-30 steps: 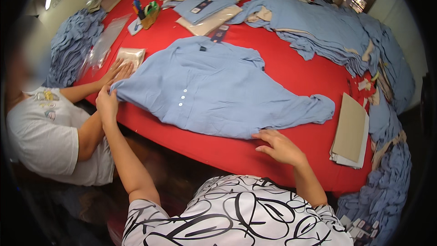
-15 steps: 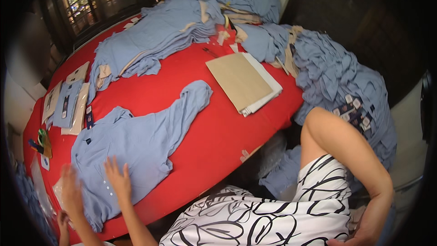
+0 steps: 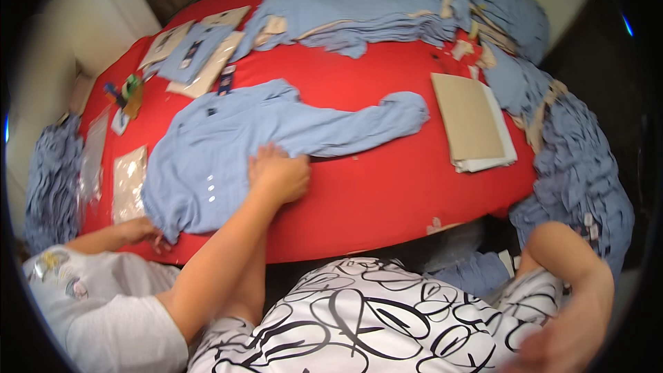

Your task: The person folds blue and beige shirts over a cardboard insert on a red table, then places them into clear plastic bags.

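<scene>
A light blue long-sleeved shirt [image 3: 200, 138] lies on the red cloth-covered table [image 3: 345, 214], one sleeve stretched out to the right. Small white dots like buttons show on it, and a dark tag [image 3: 226, 79] lies at its collar. My left hand [image 3: 262, 157] seems to rest on its near edge, fingers laid out, largely hidden by a co-worker's right forearm [image 3: 228, 255] crossing over mine. The co-worker's left hand [image 3: 145, 231] touches the lower corner. At the lower right my right hand [image 3: 545, 345] is close to my patterned garment, smeared by motion; its fingers are unclear.
Stacked blue garments [image 3: 352, 10] line the far side; a rumpled heap [image 3: 580, 152] is at right. Brown card and white sheets [image 3: 469, 121] lie on the table. At left are packed garments [image 3: 193, 55], a clear bag [image 3: 130, 183] and a holder with pens [image 3: 131, 97].
The view has swung left and down. The co-worker's left hand has come to the shirt's lower corner; their right arm now crosses over my left. My right hand has lifted off my lap.
</scene>
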The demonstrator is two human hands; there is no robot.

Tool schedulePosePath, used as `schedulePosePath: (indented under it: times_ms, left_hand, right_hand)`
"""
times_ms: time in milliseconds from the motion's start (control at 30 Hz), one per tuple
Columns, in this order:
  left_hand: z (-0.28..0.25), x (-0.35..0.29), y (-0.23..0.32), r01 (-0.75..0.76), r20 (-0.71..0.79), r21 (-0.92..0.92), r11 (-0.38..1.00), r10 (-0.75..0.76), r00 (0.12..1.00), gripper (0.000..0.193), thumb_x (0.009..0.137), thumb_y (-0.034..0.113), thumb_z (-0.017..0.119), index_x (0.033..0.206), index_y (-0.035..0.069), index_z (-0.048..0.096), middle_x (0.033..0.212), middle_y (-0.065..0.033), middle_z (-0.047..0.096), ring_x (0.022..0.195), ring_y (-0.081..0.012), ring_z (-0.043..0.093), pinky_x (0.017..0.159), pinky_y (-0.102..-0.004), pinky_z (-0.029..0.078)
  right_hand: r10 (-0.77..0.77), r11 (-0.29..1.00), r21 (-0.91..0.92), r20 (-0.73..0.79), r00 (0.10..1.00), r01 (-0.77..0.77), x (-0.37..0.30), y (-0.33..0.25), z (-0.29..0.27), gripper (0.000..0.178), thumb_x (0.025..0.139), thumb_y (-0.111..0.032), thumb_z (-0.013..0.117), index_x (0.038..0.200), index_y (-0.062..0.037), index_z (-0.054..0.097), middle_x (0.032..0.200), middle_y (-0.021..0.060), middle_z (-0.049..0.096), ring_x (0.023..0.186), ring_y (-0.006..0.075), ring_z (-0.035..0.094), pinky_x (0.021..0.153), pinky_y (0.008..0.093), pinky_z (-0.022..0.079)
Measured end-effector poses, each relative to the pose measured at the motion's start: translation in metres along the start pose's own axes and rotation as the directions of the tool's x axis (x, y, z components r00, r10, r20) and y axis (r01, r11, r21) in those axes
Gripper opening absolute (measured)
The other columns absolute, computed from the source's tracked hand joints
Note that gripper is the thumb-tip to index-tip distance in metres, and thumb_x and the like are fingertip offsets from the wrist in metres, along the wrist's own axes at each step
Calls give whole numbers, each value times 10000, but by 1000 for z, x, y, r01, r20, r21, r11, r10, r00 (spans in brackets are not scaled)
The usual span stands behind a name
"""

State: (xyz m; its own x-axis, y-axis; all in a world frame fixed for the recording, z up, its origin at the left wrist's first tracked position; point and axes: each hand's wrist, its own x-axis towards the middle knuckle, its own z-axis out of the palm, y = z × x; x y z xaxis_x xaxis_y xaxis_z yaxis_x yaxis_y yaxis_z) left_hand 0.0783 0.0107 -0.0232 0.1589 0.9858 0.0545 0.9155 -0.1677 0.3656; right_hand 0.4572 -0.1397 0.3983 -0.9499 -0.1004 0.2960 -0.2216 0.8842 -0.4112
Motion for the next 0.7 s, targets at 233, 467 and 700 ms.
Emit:
schedulePosePath:
  times_ms: [233,467,700]
  left_hand:
    - [-147,32,44,-1,-3,1000,8,479,878,220,954,186,490,1144,91,548,1104,-126,573,1075,-272,587,1069,-428,413]
    - [-55,-37,109,62,-751,127,990,56,658,645,876,329,681,1401,46,436,1490,-242,311,1404,-488,232,1093,-686,177]
    - [12,-6,195,-195,-501,-164,967,89,861,572,867,47,609,1404,34,411,1458,-187,405,1378,-367,354,1155,-589,178]
  right_hand:
    - [4,977,-188,-465,885,-103,11,70,10,94,795,-37,626,828,-42,714,823,103,672,622,162,589,533,245,475]
    - [-68,995,-93,-352,933,37,-53,71,10,114,822,-57,596,877,-39,695,836,105,655,681,198,592,595,280,485]
    - [-51,997,-72,-350,935,28,-105,86,0,140,849,-76,566,926,-37,676,849,106,639,739,234,595,658,314,494]
